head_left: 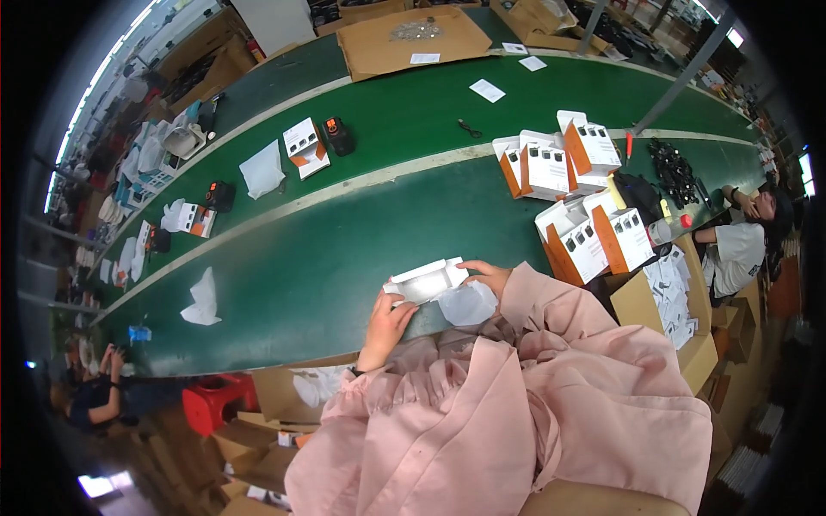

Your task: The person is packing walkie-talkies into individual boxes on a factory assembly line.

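Carton [428, 282], small, white & open-topped, is being held near the front edge of the green workbench [344, 249]: L end is being gripped by the left hand [387, 322], R end by the fingers of the right hand [489, 277]. Thin card walls could be getting creased if ends are being squeezed too hard; the translucent plastic bag [468, 305], prob. v. light, could be getting knocked off by the pink sleeve [551, 301]. Carton's inside is being washed out by glare, so contents, if any, can't be made out. R palm is being partly hidden; whether bag's also being pinched can't be told.
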The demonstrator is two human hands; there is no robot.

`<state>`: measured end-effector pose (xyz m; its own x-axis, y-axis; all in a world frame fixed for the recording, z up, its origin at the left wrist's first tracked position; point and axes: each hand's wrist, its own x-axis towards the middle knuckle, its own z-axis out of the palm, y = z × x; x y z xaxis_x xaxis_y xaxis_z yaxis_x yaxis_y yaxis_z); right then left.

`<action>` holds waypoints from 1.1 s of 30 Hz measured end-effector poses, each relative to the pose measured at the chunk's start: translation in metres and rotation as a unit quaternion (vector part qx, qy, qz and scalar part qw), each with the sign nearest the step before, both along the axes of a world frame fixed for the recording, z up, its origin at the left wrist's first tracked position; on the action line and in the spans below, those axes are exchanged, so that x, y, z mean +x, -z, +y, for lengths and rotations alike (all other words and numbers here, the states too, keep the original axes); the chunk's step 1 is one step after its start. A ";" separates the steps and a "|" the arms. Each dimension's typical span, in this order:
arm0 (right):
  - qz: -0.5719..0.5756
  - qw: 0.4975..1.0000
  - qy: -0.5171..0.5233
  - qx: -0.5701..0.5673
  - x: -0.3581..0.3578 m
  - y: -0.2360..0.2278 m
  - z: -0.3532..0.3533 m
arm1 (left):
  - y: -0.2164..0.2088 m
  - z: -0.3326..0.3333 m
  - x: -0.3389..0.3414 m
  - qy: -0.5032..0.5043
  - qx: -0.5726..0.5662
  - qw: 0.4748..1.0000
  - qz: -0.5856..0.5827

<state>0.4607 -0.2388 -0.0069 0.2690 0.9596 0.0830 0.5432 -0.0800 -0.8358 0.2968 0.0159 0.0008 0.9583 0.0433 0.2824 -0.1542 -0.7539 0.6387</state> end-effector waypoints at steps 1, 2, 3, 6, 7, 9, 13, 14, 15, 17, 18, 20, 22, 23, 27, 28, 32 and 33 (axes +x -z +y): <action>0.015 1.000 0.013 -0.012 -0.004 0.010 0.000 | 0.001 -0.002 0.002 -0.009 -0.028 0.999 0.022; 0.015 1.000 0.017 -0.013 -0.004 0.015 -0.004 | 0.002 -0.005 0.003 -0.017 -0.055 0.997 0.045; 0.077 0.997 0.008 -0.008 -0.005 0.012 -0.004 | 0.000 -0.007 0.005 -0.016 -0.055 0.997 0.045; 0.062 0.998 -0.013 0.017 -0.009 0.004 0.006 | -0.006 -0.010 0.013 0.017 0.022 0.999 -0.025; -0.013 0.999 -0.027 0.036 -0.012 -0.007 0.016 | -0.006 -0.009 0.014 0.032 0.039 0.998 -0.024; 0.124 0.991 0.055 0.015 -0.029 -0.056 0.024 | -0.006 -0.009 0.012 0.041 0.057 0.997 -0.022; 0.054 0.977 0.204 -0.006 -0.046 -0.093 0.049 | -0.007 -0.019 0.018 0.020 0.042 0.999 -0.022; -0.048 0.967 0.248 -0.029 -0.049 -0.096 0.054 | -0.007 -0.019 0.018 0.021 0.023 0.999 -0.020; -0.105 0.970 0.218 -0.030 -0.045 -0.094 0.058 | -0.006 -0.019 0.017 0.019 0.024 0.999 -0.022; -0.163 0.967 0.190 -0.048 -0.041 -0.095 0.060 | -0.003 -0.019 0.015 0.020 0.003 0.999 0.026; -0.217 0.960 0.164 -0.068 -0.038 -0.099 0.061 | -0.006 -0.020 0.016 0.019 0.003 1.000 0.024; -0.254 0.952 0.144 -0.091 -0.037 -0.106 0.068 | -0.012 -0.023 0.017 0.012 0.004 1.000 -0.003; -0.361 0.910 0.139 -0.152 -0.038 -0.096 0.084 | -0.002 -0.022 0.017 0.016 0.008 1.000 -0.003; -0.361 0.911 0.136 -0.148 -0.039 -0.092 0.090 | 0.004 -0.020 0.015 0.020 0.011 1.000 -0.001; -0.364 0.915 0.131 -0.118 -0.031 -0.071 0.092 | 0.005 -0.021 0.015 0.004 0.023 1.000 0.002; -0.360 0.919 0.127 -0.097 -0.029 -0.069 0.089 | 0.002 -0.023 0.014 -0.003 0.026 1.000 -0.006; -0.336 0.926 0.052 -0.165 -0.023 -0.056 0.086 | 0.005 -0.031 0.011 -0.020 0.009 1.000 -0.013; -0.335 0.926 0.053 -0.164 -0.025 -0.044 0.086 | 0.012 -0.031 0.008 -0.020 0.010 1.000 -0.011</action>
<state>0.4360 -0.1529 0.0368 0.3560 0.9341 -0.0265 0.9059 -0.3520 -0.2355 0.3050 -0.0149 -0.0109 0.9494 0.0751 0.3051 -0.1382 -0.7722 0.6201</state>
